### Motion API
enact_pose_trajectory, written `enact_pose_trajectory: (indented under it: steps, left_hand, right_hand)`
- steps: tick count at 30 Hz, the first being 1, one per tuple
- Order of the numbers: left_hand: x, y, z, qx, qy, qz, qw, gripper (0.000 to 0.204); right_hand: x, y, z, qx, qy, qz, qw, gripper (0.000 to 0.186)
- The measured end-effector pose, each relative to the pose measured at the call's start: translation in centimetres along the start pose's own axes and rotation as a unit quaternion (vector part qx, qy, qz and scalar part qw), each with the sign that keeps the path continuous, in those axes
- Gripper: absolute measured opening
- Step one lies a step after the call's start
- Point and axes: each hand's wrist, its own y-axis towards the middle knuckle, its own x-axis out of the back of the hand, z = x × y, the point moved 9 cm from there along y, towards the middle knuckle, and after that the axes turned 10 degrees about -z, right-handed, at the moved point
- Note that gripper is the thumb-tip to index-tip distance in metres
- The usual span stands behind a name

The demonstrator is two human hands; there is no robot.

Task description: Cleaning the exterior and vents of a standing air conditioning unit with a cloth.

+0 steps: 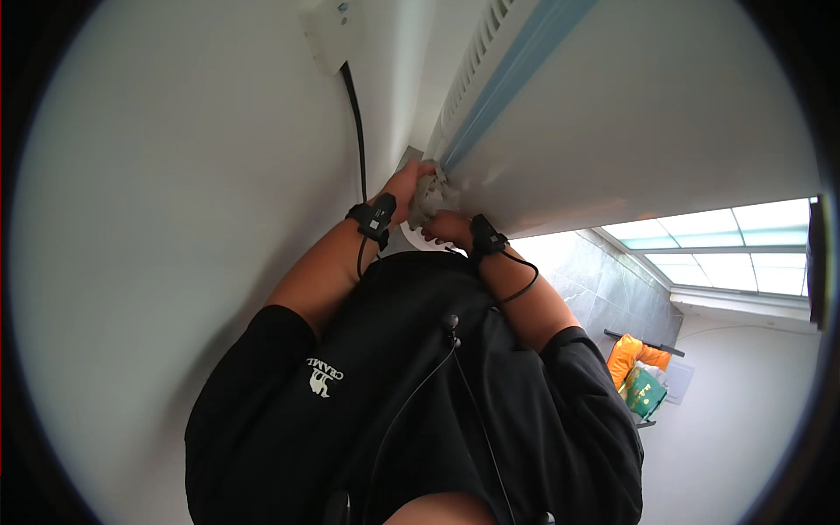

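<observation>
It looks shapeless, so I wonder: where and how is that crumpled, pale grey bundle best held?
Probably by a gathered fold of the crumpled, pale grey bundle, coming from the person's side, as the left hand and right hand do. It looks soft and shows no handle, so bunching it seems surer than pinching an edge; the large white panel at its right leaves less room.

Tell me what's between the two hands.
Head view: a crumpled pale bundle sits between left hand and right hand; cloth or plastic, can't tell.
</observation>
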Motion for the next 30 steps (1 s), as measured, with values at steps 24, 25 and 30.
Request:
enact_pose_trajectory:
  steps: [24,25,30]
  left_hand:
    - [-0.1,1.2,1.3,-0.052,-0.077,0.077,0.993,0.036]
    - [-1.1,1.1,1.6,-0.037,-0.133,0.142,0.98,0.035]
    - [-2.8,0.6,3.0,0.029,-0.232,0.193,0.953,0.03]
  right_hand:
    - [5.9,-9.1,13.0,0.229,-0.09,-0.283,0.927,0.037]
    - [6.0,-10.1,14.4,0.279,-0.122,-0.335,0.891,0.041]
    - [5.0,-9.6,14.8,0.313,-0.266,-0.337,0.847,0.05]
